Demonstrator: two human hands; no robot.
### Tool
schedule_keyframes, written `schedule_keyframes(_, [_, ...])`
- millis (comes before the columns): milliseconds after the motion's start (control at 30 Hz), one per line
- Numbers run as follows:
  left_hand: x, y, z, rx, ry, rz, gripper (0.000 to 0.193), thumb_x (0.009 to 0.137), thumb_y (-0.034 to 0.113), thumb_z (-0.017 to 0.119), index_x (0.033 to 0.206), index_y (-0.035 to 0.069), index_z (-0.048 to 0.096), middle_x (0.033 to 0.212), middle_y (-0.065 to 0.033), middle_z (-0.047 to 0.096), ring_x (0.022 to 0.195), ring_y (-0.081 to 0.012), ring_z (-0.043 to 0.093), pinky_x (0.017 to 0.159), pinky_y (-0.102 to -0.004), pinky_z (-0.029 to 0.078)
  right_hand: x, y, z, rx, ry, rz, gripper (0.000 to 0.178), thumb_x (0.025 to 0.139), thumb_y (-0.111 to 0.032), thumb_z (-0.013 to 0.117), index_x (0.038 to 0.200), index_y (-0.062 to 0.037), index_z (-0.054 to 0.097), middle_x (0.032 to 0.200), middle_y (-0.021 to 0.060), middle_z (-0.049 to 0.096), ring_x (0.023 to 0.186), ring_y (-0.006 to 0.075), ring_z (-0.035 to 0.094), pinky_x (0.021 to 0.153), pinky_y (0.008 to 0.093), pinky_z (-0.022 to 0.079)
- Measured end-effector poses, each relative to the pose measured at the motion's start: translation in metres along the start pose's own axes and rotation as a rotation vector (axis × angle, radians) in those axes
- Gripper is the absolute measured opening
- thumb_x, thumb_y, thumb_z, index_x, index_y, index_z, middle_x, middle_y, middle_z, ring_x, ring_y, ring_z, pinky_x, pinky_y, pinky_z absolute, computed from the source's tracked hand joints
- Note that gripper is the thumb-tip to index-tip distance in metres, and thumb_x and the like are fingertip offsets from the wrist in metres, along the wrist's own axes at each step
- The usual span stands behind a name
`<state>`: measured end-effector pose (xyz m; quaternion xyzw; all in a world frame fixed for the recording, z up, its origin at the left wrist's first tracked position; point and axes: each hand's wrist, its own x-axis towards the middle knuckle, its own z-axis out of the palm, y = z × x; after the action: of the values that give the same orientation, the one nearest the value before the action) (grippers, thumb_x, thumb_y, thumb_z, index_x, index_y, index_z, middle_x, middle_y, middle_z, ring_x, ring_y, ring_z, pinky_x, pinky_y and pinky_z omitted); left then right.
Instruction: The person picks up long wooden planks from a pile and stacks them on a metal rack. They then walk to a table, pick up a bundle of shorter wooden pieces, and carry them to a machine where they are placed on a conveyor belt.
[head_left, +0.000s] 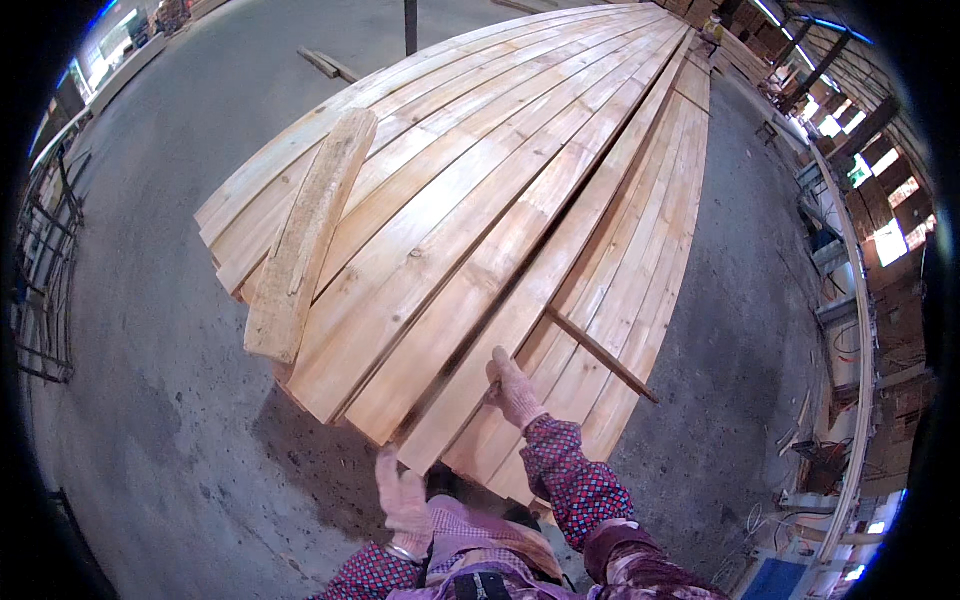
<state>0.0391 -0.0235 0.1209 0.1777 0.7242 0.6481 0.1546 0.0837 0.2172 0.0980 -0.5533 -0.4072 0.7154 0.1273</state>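
Long pale wooden planks (440,260) lie side by side in a wide stack stretching away from me. One plank (470,378) in the near right part sits slightly raised, with dark gaps along its edges. My right hand (516,392) grips this plank's right edge, thumb on top and fingers hidden below. Just off the near end of the stack, my left hand (404,508) has its fingers stretched out, close to the raised plank's end. Nothing shows in it; whether the fingertips touch the wood I cannot tell.
A rough, thick board (312,235) lies slantwise across the stack's left side. A thin wooden strip (602,354) crosses the lower right planks and sticks out past their edge. Metal racks (48,270) stand far left; a long rail (858,330) runs along the right.
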Motion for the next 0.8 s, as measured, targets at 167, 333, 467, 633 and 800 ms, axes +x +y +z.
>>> schedule_keyframes(167, [-0.015, -0.087, -0.010, -0.233, 0.069, -0.404, 0.051, 0.090, 0.040, 0.039, 0.131, 0.010, 0.039, 0.132, -0.0109, 0.043, 0.121, -0.0263, 0.041, 0.101, -0.0423, 0.029, 0.035, 0.056, -0.003, 0.090, 0.037, -0.011, 0.055, 0.084, -0.062, 0.040, 0.098, -0.0110, 0.054, 0.075, 0.0029, 0.052, 0.062, 0.0150, 0.049, 0.056, 0.0316, 0.042])
schedule_keyframes(333, [-0.001, -0.122, -0.009, 0.053, -0.389, -0.358, 0.057, 0.085, 0.051, 0.038, 0.132, 0.020, 0.040, 0.137, -0.0044, 0.039, 0.126, -0.0235, 0.036, 0.102, -0.0498, 0.022, 0.055, 0.088, -0.010, 0.743, 0.095, 0.065, 0.065, 0.087, -0.060, 0.030, 0.119, -0.0068, 0.048, 0.100, 0.0094, 0.060, 0.083, 0.0246, 0.057, 0.073, 0.0402, 0.047])
schedule_keyframes(467, [-0.001, -0.106, -0.016, 1.278, -0.474, 0.272, 0.047, 0.081, 0.044, 0.047, 0.123, 0.022, 0.051, 0.127, -0.0062, 0.051, 0.117, -0.0279, 0.046, 0.100, -0.0500, 0.029, 0.066, 0.087, 0.006, 0.093, 0.047, -0.292, 0.066, 0.086, -0.061, 0.030, 0.123, -0.0090, 0.047, 0.113, 0.0131, 0.055, 0.098, 0.0324, 0.053, 0.087, 0.0475, 0.043])
schedule_keyframes(633, [-0.008, -0.124, -0.033, 1.119, -0.560, 0.083, 0.035, 0.079, 0.037, 0.052, 0.106, 0.018, 0.063, 0.093, -0.0090, 0.065, 0.081, -0.0303, 0.063, 0.072, -0.0458, 0.050, 0.082, 0.091, 0.016, 0.914, -0.062, 0.060, 0.047, 0.090, -0.039, 0.032, 0.120, -0.0089, 0.050, 0.119, 0.0110, 0.055, 0.107, 0.0320, 0.051, 0.093, 0.0447, 0.040])
schedule_keyframes(800, [-0.015, -0.163, -0.046, 1.055, -0.785, -0.217, 0.036, 0.079, 0.037, 0.052, 0.107, 0.017, 0.063, 0.095, -0.0095, 0.065, 0.082, -0.0297, 0.064, 0.074, -0.0462, 0.050, 0.088, 0.101, 0.011, 0.523, -0.125, -0.066, 0.048, 0.090, -0.042, 0.031, 0.119, -0.0099, 0.051, 0.116, 0.0108, 0.056, 0.104, 0.0321, 0.052, 0.088, 0.0466, 0.042])
